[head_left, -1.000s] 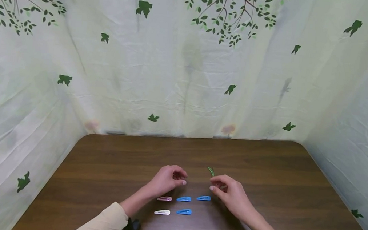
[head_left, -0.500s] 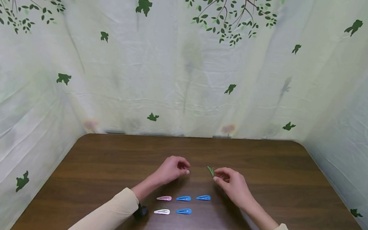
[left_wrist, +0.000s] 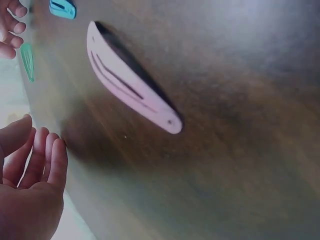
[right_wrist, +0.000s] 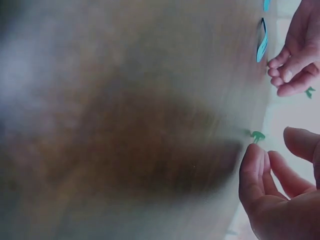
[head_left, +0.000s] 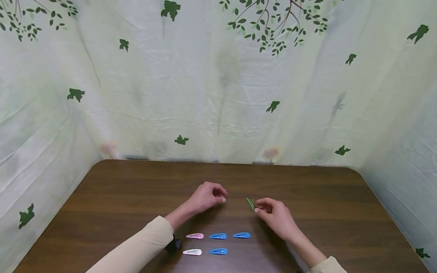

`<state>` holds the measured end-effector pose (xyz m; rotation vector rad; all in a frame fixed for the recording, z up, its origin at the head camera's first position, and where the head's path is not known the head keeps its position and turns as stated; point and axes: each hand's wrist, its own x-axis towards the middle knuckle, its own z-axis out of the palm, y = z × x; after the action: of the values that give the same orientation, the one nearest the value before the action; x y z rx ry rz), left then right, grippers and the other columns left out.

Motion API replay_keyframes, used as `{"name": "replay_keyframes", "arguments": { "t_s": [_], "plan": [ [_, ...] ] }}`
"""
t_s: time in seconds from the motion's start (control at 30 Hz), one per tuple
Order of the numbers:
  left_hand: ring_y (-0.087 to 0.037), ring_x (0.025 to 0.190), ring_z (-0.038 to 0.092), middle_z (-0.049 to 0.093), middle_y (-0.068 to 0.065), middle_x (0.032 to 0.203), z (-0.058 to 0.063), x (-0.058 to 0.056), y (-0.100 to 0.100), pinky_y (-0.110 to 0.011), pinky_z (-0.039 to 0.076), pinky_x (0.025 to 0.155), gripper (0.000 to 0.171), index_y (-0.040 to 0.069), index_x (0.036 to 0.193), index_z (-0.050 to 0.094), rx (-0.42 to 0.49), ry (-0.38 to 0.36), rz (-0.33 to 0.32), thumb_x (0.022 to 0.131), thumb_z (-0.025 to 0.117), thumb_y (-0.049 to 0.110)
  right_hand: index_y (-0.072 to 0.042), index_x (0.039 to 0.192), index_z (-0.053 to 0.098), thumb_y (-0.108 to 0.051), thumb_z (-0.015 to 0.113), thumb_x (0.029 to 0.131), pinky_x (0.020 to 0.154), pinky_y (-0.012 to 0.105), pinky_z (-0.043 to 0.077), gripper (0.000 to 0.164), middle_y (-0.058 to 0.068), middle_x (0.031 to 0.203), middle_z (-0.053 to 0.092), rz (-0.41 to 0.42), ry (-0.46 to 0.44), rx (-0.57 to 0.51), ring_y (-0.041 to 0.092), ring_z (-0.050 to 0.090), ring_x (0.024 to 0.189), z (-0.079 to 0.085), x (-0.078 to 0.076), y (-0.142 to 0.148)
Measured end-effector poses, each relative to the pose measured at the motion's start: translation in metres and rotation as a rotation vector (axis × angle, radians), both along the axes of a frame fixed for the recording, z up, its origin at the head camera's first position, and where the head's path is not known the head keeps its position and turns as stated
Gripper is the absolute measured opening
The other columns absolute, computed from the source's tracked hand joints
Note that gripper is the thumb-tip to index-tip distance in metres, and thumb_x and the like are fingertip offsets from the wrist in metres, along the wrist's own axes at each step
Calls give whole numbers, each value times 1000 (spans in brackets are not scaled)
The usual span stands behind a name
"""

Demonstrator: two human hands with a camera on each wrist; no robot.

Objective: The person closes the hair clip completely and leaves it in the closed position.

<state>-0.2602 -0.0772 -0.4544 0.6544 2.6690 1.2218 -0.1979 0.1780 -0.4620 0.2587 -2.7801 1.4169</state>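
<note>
A green snap hair clip (head_left: 250, 204) lies on the table, its wider side showing in the left wrist view. Just right of it hovers my right hand (head_left: 277, 217), fingers loosely bent. In the right wrist view a gap separates the thumb from the fingers, and nothing shows between them. My left hand (head_left: 204, 198) is held over the table left of the green clip, relaxed and holding nothing. Nearer to me lie a pink hair clip (head_left: 195, 236), a white hair clip (head_left: 192, 251) and blue hair clips (head_left: 218, 236), (head_left: 241, 235), (head_left: 218, 251) in two rows.
The brown wooden table (head_left: 140, 186) has rounded far corners. White cloth (head_left: 222, 89) printed with leaves and branches hangs behind it and along both sides. Dark wrist devices (head_left: 173, 245) sit below the cream sleeves (head_left: 130, 250).
My left hand has moved forward and slightly right, away from the rows of clips. My right hand has shifted a little forward and right. The green hair clip stays in place.
</note>
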Motion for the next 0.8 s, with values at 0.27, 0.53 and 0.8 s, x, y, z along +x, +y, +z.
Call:
{"name": "replay_keyframes", "arguments": {
  "t_s": [0.27, 0.53, 0.8],
  "plan": [
    [-15, 79, 58, 66, 0, 85, -6, -9, 7, -29, 49, 72, 13, 1, 100, 72, 32, 18, -38, 87, 72, 4, -2, 108, 70, -9, 72, 89, 73, 33, 53, 20, 1, 93, 70, 5, -12, -3, 16, 65, 86, -1, -9, -3],
    [-11, 76, 58, 67, 2, 82, -11, -15, 15, -26, 49, 71, 12, 2, 98, 74, 46, 12, -81, 86, 73, 4, -3, 100, 72, -9, 78, 84, 66, 29, 52, 18, -1, 84, 68, -1, -33, 6, 11, 63, 75, -2, -18, -6],
    [-11, 73, 58, 67, -1, 80, -13, -17, 19, -25, 49, 69, 11, 0, 96, 73, 66, 13, -110, 85, 73, 1, -5, 96, 72, -13, 81, 81, 64, 29, 50, 19, -3, 79, 66, -7, -37, 51, 11, 60, 70, -5, -25, -8]
  ]
}}
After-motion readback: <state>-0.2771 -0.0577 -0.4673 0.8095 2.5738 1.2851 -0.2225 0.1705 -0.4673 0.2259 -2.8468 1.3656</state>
